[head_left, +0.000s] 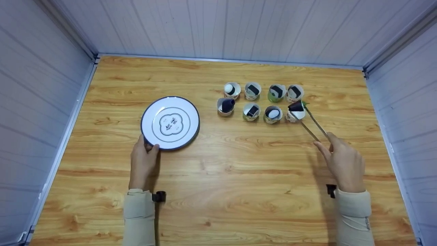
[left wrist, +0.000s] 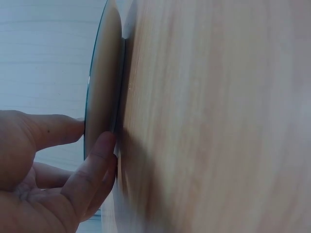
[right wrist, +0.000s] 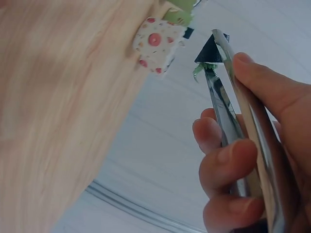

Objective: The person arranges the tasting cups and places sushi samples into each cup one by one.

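My left hand (head_left: 143, 162) grips the near left rim of a white plate (head_left: 184, 133) with a blue edge and dark characters in its middle. In the left wrist view, fingers (left wrist: 87, 182) reach beneath the plate (left wrist: 104, 73), close to the wood. My right hand (head_left: 344, 164) holds metal tongs (head_left: 315, 121). Their tips pinch a dark purple piece with a green end (head_left: 296, 106), perhaps part of a toy eggplant. That piece is over the front right paper cup (head_left: 294, 117); the right wrist view shows it apart from the patterned cup (right wrist: 154, 43).
Several paper cups stand in two rows, holding dark and white pieces. A dark purple piece (head_left: 228, 104) sticks up from the front left cup (head_left: 224, 111). Pale panels (head_left: 211, 30) wall the wooden table (head_left: 222, 184) at the back and sides.
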Demonstrator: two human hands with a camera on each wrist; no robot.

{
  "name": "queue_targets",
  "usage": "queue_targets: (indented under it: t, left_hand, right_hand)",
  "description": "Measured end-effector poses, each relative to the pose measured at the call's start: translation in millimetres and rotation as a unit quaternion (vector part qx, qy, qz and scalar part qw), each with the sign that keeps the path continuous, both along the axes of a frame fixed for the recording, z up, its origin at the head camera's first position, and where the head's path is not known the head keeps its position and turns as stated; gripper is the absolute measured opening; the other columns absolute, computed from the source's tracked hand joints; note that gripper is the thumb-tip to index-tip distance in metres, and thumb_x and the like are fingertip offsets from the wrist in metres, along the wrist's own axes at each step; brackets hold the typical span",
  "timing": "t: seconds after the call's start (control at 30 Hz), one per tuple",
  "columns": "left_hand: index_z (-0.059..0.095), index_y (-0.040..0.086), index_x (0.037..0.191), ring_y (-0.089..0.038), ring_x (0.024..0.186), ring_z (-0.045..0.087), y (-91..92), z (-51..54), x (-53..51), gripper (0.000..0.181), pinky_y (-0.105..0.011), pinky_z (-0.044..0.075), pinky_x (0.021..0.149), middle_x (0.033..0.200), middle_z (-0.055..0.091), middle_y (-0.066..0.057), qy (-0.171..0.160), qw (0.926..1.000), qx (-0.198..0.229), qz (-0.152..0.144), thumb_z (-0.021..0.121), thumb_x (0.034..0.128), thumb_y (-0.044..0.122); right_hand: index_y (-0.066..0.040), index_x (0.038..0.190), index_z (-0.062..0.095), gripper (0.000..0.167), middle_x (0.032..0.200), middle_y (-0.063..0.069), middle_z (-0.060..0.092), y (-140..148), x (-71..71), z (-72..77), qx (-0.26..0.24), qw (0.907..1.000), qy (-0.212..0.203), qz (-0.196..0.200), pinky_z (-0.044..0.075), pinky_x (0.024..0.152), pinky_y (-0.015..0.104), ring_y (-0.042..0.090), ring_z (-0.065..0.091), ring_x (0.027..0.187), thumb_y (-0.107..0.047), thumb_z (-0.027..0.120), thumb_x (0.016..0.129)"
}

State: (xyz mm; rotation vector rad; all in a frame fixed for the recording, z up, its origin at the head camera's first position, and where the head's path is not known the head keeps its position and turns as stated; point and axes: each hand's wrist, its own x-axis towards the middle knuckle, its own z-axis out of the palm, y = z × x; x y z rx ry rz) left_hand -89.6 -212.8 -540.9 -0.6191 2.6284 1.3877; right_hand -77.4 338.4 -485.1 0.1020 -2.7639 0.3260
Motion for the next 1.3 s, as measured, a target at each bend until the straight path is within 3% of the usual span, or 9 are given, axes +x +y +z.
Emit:
queue_targets:
  t: [0.27, 0.63, 0.97, 1.3]
  left_hand:
    - [0.035, 0.003, 0.152, -0.031, 0.119, 0.052, -0.5, -1.5, 2.3, 0.054, -0.044, 0.047, 0.1, 0.133, 0.051, -0.021, 0.013, 0.9999, -0.006, 0.001, 0.055, 0.1024, 0.011]
    - [0.035, 0.005, 0.153, -0.031, 0.12, 0.053, 0.7, 0.6, 2.8, 0.054, -0.043, 0.047, 0.1, 0.134, 0.051, -0.02, 0.006, 1.0, -0.004, 0.005, 0.055, 0.1026, 0.011]
    - [0.037, 0.006, 0.152, -0.029, 0.118, 0.052, 1.9, 0.4, 2.0, 0.052, -0.043, 0.047, 0.1, 0.132, 0.052, -0.019, -0.001, 1.0, -0.007, 0.006, 0.055, 0.1028, 0.011]
    - [0.034, 0.003, 0.153, -0.031, 0.116, 0.05, 0.1, -1.1, 3.6, 0.056, -0.045, 0.045, 0.099, 0.13, 0.051, -0.022, 0.022, 0.9997, -0.007, -0.001, 0.056, 0.1017, 0.009]
  right_hand:
    - [-0.002, 0.117, 0.07, 0.046, 0.064, 0.01, 0.059, 8, -3.3, -9.0, 0.001, 0.9996, -0.023, -0.013, 0.028, 0.033, 0.037, 0.024, 0.044, 0.041, -0.04, 0.075, 0.09]
    - [-0.002, 0.12, 0.068, 0.05, 0.066, 0.015, 0.061, 9, -4.2, -5.1, -0.005, 0.998, -0.059, -0.023, 0.028, 0.032, 0.037, 0.026, 0.046, 0.042, -0.043, 0.072, 0.091]
    - [-0.002, 0.114, 0.07, 0.047, 0.063, 0.011, 0.059, 7, -2.2, -6.2, 0.004, 0.9994, -0.03, -0.016, 0.026, 0.032, 0.035, 0.025, 0.044, 0.041, -0.041, 0.076, 0.088]
    - [-0.002, 0.123, 0.065, 0.05, 0.073, 0.012, 0.061, -9, -4.3, -6.1, -0.024, 0.9985, -0.048, -0.01, 0.036, 0.036, 0.041, 0.028, 0.051, 0.048, -0.039, 0.073, 0.092]
